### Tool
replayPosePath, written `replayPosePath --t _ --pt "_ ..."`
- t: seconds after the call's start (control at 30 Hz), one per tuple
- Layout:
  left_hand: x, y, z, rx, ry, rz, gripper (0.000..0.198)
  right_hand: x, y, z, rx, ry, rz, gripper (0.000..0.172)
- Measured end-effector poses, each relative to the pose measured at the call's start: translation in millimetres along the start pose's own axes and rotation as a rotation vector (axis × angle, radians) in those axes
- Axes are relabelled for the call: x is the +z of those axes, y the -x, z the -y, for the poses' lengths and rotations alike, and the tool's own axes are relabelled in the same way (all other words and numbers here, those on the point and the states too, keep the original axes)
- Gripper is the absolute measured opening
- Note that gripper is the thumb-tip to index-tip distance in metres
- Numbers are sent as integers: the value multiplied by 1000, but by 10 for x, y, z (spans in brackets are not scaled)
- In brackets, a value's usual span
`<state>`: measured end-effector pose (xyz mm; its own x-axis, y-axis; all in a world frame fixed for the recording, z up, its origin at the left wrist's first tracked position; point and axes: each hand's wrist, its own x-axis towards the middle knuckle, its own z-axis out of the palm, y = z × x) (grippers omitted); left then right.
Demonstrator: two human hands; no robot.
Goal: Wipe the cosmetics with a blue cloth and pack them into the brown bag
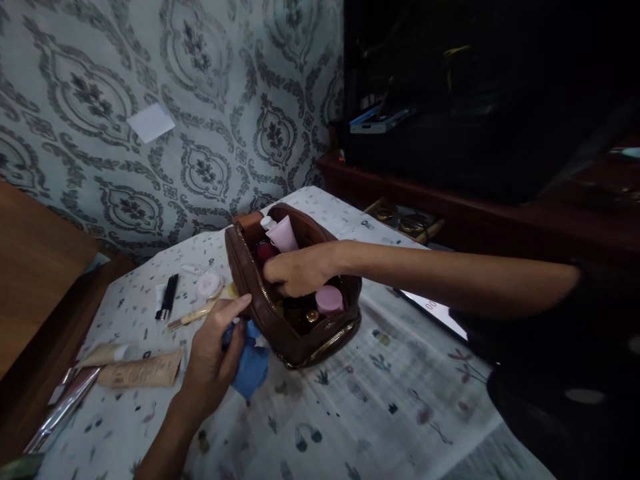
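An unzipped brown cosmetic bag [243, 263] sits on the patterned tablecloth. My right hand [300, 272] reaches down into it, fingers curled; the fingertips and whatever they may hold are hidden. Around it inside are a pink tube with a white cap [283, 235], a dark red item [265, 251], a round pink-lidded jar [329, 300] and a small gold-topped item [313, 316]. My left hand [213, 350] is closed on a crumpled blue cloth [251, 367], its index fingertip against the bag's near left side.
Left on the tablecloth [280, 433] lie a black tube [170, 295], a clear round compact [209, 285], a pale slim tube [193, 316] and a beige squeeze tube [143, 371]. Under my right forearm lies a lit tablet-like screen [435, 312]. A dark red cabinet [390, 180] stands behind.
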<state>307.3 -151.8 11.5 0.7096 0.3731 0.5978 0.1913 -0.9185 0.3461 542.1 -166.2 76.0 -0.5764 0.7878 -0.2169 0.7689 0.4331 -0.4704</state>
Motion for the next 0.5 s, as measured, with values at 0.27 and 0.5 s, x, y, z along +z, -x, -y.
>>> replayPosePath --t 0.27,0.5 --pt "9 -6 -1 -4 -10 -4 46 -69 55 12 -13 -183 109 18" --pt "11 4 11 -13 -3 -5 46 -96 129 85 3 -357 136 19"
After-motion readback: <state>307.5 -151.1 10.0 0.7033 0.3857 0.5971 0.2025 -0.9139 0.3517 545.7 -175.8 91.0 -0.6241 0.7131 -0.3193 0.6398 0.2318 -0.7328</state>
